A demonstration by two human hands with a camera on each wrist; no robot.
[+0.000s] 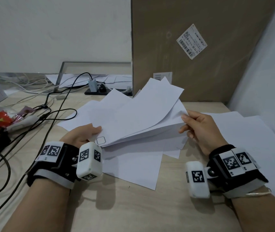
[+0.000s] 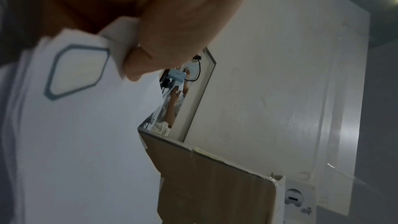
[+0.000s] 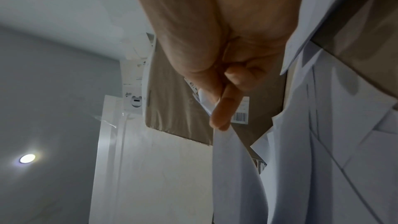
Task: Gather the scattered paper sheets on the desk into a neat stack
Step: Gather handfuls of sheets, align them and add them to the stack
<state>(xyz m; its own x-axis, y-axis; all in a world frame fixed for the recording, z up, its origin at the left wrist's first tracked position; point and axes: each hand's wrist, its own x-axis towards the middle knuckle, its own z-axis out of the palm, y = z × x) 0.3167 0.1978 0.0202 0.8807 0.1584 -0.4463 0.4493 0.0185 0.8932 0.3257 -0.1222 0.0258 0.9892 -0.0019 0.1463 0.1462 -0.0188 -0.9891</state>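
Leftmost, black cables (image 1: 53, 104) trail across the desk (image 1: 133, 206). Next, the left hand (image 1: 81, 133) pinches the near left corner of a fanned bundle of sheets (image 1: 133, 118) at frame centre, raised above loose sheets (image 1: 133, 166). Rightward, the right hand (image 1: 200, 129) pinches the bundle's right edge.

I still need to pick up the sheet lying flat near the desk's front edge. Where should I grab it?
Take the loose sheet by its near right corner, coming in from the front. That corner lies bare on the desk, while its far edge is tucked under the bundle held by the left hand and right hand.
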